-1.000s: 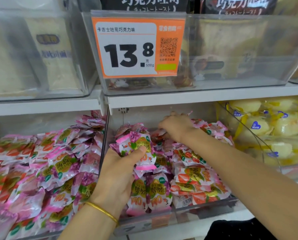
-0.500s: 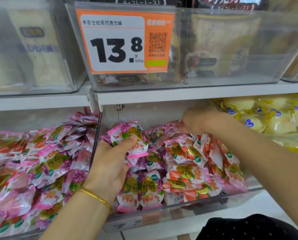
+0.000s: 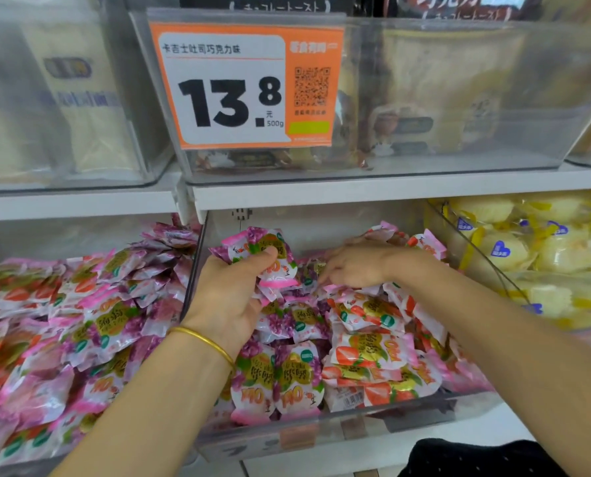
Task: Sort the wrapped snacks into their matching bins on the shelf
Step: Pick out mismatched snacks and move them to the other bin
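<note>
My left hand [image 3: 230,297], with a gold bangle on the wrist, grips a small bunch of purple grape-print snack packets [image 3: 263,251] above the left part of the middle clear bin [image 3: 321,433]. My right hand [image 3: 356,266] lies palm down at the back of that bin, its fingers reaching left onto the packets there. Whether it holds one is hidden. Purple packets [image 3: 287,376] fill the bin's left side and strawberry-print packets [image 3: 373,356] its right side.
The left bin [image 3: 80,321] is heaped with purple and strawberry packets. Yellow wrapped cakes [image 3: 528,253] fill the right bin. The shelf above carries clear bins and an orange 13.8 price tag [image 3: 245,87], leaving little height over the bins.
My right hand has come from the back right of the middle bin toward its centre, nearer my left hand. My left hand still holds the purple packets.
</note>
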`<state>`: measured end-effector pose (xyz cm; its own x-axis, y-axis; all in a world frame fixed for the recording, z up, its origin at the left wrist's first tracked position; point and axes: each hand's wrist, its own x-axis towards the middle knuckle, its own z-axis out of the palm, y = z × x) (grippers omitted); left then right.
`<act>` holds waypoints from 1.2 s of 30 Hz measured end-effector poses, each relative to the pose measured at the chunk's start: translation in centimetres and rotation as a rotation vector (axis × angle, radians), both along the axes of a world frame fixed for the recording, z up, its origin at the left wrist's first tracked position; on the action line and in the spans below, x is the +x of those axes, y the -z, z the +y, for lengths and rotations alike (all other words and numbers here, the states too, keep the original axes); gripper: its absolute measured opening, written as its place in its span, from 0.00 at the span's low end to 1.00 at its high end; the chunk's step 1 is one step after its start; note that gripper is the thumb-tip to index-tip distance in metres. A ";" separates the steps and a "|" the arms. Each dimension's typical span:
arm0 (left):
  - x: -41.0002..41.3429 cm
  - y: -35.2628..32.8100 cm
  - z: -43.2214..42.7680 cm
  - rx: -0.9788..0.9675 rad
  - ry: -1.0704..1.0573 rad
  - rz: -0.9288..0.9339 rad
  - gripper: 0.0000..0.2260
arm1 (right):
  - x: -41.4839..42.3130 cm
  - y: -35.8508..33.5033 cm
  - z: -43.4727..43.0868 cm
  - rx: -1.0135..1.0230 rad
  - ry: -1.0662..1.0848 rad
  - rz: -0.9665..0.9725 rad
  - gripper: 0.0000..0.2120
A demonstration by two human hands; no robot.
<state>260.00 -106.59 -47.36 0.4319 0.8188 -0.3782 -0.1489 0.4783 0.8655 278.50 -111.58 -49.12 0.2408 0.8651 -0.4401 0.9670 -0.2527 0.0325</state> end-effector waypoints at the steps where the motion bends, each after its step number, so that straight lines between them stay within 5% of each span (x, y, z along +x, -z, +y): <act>1: 0.1 -0.1 0.1 -0.001 -0.008 0.004 0.17 | 0.0 -0.2 -0.4 0.005 0.031 -0.011 0.23; 9: 2.1 0.4 0.5 0.075 0.013 0.060 0.16 | 0.9 -1.4 -4.7 0.093 0.069 -0.032 0.27; 12: 4.0 0.4 1.3 0.135 0.018 0.090 0.16 | 1.0 -1.3 -5.6 0.138 0.083 0.000 0.35; 18: 7.2 0.3 4.4 0.312 0.056 0.239 0.18 | 1.2 -1.1 -5.9 0.215 0.080 0.008 0.25; 28: 9.6 2.3 4.5 0.689 0.157 0.542 0.28 | 1.3 -1.1 -6.0 0.232 0.081 0.030 0.24; 36: 11.1 4.1 4.0 0.993 0.338 0.748 0.24 | 1.1 -1.3 -6.2 0.224 0.081 0.012 0.25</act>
<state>271.09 -102.64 -51.45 0.6205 0.7792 0.0882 0.5256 -0.4967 0.6907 279.59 -117.77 -47.86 0.3091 0.9196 -0.2425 0.9434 -0.3288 -0.0444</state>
